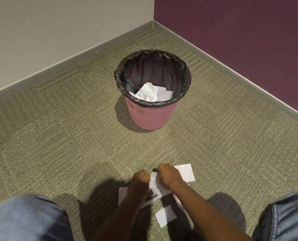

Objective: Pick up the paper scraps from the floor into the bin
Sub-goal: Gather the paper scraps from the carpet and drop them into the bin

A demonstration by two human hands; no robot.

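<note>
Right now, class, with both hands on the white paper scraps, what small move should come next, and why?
Probably lift the crumpled white paper scrap that the left hand and right hand both grip and carry it to the pink bin with black liner. The bin stands open just ahead, and a flat white paper rectangle lies on the carpet for later.

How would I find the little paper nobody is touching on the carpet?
Start at the pink bin in the room's corner and come back across the carpet to the left hand and right hand gripping the crumpled scraps. Just nearer the knees lies a small white rectangle. It is the piece closest to the person, with no hand on it.
</note>
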